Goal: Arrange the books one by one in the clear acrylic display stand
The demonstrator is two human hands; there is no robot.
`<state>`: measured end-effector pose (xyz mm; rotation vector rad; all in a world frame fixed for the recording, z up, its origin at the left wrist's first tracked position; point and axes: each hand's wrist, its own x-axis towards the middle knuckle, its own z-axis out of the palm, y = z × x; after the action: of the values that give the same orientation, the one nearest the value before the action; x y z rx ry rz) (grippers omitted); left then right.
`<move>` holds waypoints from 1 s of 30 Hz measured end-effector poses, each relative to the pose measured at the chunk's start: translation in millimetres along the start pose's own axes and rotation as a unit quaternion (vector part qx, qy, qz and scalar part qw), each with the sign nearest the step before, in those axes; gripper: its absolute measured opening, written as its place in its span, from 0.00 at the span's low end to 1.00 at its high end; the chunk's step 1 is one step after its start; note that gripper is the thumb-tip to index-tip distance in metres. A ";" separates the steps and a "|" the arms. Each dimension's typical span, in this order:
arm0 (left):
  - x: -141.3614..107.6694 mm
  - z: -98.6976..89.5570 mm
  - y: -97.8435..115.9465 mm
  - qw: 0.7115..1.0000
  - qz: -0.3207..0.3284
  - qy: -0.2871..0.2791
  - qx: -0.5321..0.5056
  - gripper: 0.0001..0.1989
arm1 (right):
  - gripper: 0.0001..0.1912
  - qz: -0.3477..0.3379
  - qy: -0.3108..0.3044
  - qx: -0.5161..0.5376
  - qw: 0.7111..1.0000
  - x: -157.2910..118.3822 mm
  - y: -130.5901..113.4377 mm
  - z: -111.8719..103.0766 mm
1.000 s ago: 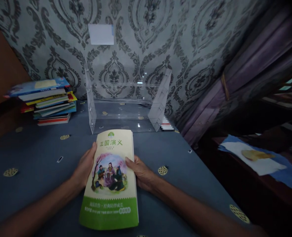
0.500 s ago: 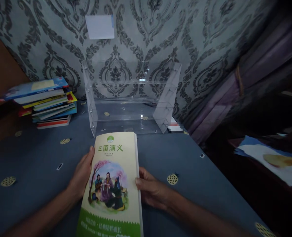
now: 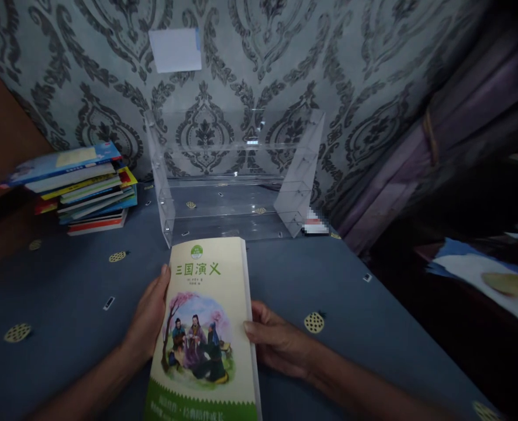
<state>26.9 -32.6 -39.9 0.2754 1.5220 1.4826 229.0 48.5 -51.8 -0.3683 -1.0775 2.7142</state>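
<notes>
Between my two hands is a thick paperback book point(image 3: 201, 327), its cream and green cover facing up with a round picture of robed figures under pink blossom. My left hand point(image 3: 149, 316) grips the book's left edge, most of its fingers hidden beneath. On the opposite edge, my right hand point(image 3: 276, 339) has its thumb against the page side and its other fingers behind. Just beyond the book's top end stands a clear acrylic tiered rack point(image 3: 296, 193), with no books on its shelves.
Several books lie in an uneven stack point(image 3: 83, 187) at the left. Patterned wallpaper with a white card point(image 3: 175, 49) rises behind the rack. A small blurred item point(image 3: 315, 222) sits by the rack's right foot. The blue tablecloth point(image 3: 351, 351) ends along a slanting right edge, near a purple curtain point(image 3: 390, 187).
The view has shifted slightly. The book and both hands appear a little lower and further right, with the same hold on the book.
</notes>
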 end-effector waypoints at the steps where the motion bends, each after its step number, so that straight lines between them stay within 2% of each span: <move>1: 0.1 -0.5 -0.2 0.999 0.022 0.019 0.027 0.31 | 0.32 -0.002 0.000 -0.004 1.000 -0.2 -0.9 0.0; 4: -1.9 0.4 0.7 0.985 0.096 0.072 0.123 0.30 | 0.31 -0.009 -0.001 -0.010 1.000 -1.0 -2.5 -0.8; 6: -5.5 3.4 2.6 0.972 0.128 0.084 0.181 0.29 | 0.32 -0.012 -0.002 -0.014 1.000 -1.4 -2.8 -2.0; 10: -11.6 10.2 6.0 0.957 0.166 0.072 0.225 0.31 | 0.32 -0.022 0.001 -0.020 1.000 -0.8 -2.9 -4.1; 14: -5.4 8.8 2.9 0.937 0.228 0.051 0.259 0.33 | 0.33 -0.033 0.012 -0.012 0.999 1.1 -3.9 -3.9; 19: 6.6 1.6 -7.4 0.886 0.311 0.040 0.341 0.34 | 0.31 -0.048 0.047 -0.007 0.998 2.4 -5.5 -3.2; 22: 4.4 2.7 -11.9 0.861 0.357 0.022 0.362 0.30 | 0.31 -0.062 0.059 -0.001 0.996 3.8 -4.7 -4.3; 25: -4.3 10.0 -14.1 0.863 0.356 -0.017 0.358 0.26 | 0.29 -0.076 0.067 0.004 0.995 5.3 -4.0 -6.4; 30: -20.5 30.4 -14.6 0.903 0.302 -0.058 0.301 0.27 | 0.27 -0.094 0.084 -0.007 0.992 4.6 -7.5 -7.7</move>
<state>66.2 -31.1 -37.1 1.2778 1.8608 1.3577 227.6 60.1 -52.7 -0.4639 -1.0307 2.4638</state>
